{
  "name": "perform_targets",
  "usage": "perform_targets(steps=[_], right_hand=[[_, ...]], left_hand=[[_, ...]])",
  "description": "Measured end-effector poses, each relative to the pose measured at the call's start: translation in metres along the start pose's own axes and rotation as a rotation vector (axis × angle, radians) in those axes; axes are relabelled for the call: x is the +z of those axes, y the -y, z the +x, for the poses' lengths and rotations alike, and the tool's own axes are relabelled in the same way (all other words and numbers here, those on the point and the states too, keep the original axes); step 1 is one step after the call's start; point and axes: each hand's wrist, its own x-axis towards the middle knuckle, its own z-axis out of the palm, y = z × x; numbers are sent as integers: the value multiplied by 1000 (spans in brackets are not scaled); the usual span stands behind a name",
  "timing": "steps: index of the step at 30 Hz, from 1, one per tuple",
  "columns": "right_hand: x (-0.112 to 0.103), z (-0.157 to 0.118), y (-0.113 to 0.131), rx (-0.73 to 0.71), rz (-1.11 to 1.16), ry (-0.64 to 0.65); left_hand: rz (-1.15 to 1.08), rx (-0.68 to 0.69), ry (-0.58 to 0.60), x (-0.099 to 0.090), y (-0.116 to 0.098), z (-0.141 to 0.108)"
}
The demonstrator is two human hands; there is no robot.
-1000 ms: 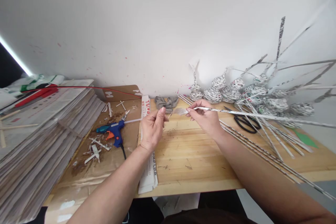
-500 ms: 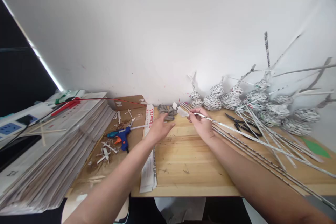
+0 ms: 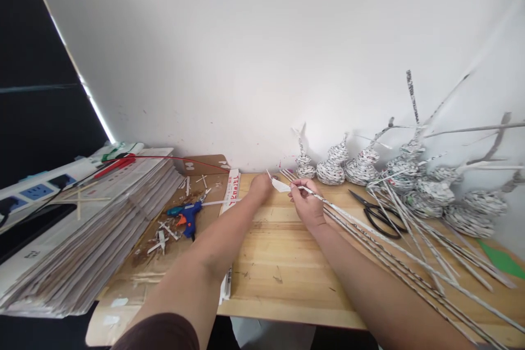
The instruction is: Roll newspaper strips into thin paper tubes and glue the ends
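Note:
My right hand (image 3: 307, 200) pinches a rolled paper stick (image 3: 353, 219) near its end, where a white paper flap (image 3: 280, 185) sticks out to the left. The stick runs back under and past my right forearm to the lower right. My left hand (image 3: 261, 188) is at the back of the wooden table (image 3: 287, 262), left of the flap, over the spot where a grey cloth lay. Its fingers are hidden, and whether it holds the cloth does not show. More paper sticks lie beneath my right hand and forearm.
Woven paper gourds (image 3: 330, 172) line the wall at right, with black scissors (image 3: 383, 219) and loose sticks before them. Left are folded paper strips (image 3: 230, 188), a blue glue gun (image 3: 189, 220), paper scraps, a tall newspaper stack (image 3: 102, 235) and a power strip (image 3: 36, 191).
My left hand has moved forward and right onto the grey cloth, which is now out of sight. My right hand still holds the stick, a little lower in view. The view has shifted slightly.

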Motion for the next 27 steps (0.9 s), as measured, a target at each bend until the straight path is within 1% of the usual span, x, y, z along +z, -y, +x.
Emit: perform_targets(steps=[3, 5, 7, 10, 11, 12, 13, 14, 15, 16, 17, 19, 21, 23, 24, 25, 26, 27], right_hand=[[2, 2, -2, 8, 6, -22], [3, 2, -3, 13, 15, -15], [3, 1, -3, 13, 17, -3], [3, 0, -3, 13, 12, 4], [3, 0, -3, 15, 13, 9], [2, 0, -2, 17, 16, 16], [2, -1, -2, 19, 17, 23], [2, -1, -1, 19, 16, 28], [2, -1, 0, 20, 14, 30], [3, -1, 1, 24, 14, 31], [3, -1, 3, 29, 19, 31], [6, -3, 7, 47, 47, 33], [10, -8, 13, 61, 82, 40], [15, -16, 22, 51, 92, 47], [18, -21, 27, 35, 86, 50], [21, -27, 33, 14, 79, 56], [25, -33, 38, -6, 74, 66], [29, -38, 42, -18, 77, 81]], left_hand=[[7, -55, -48, -3, 2, 6], [5, -85, -78, -6, 2, 9], [-6, -83, -104, -10, 0, 11], [-46, -41, -162, -21, 1, 9], [-123, -41, -202, -26, 3, 6], [-272, -57, -257, -32, 6, 3], [-476, -100, -313, -38, 10, -2], [-718, -174, -352, -45, 15, -8], [-814, -219, -358, -51, 19, -16], [-865, -251, -358, -56, 24, -25], [-919, -289, -350, -59, 26, -37], [-1042, -365, -299, -62, 26, -66], [-1162, -411, -177, -57, 18, -98], [-1259, -424, -52, -48, 3, -126], [-1335, -427, 16, -44, -5, -136], [-1527, -481, 104, -39, -13, -143], [-1680, -536, 126, -36, -19, -147], [-1780, -560, 103, -33, -24, -148]])
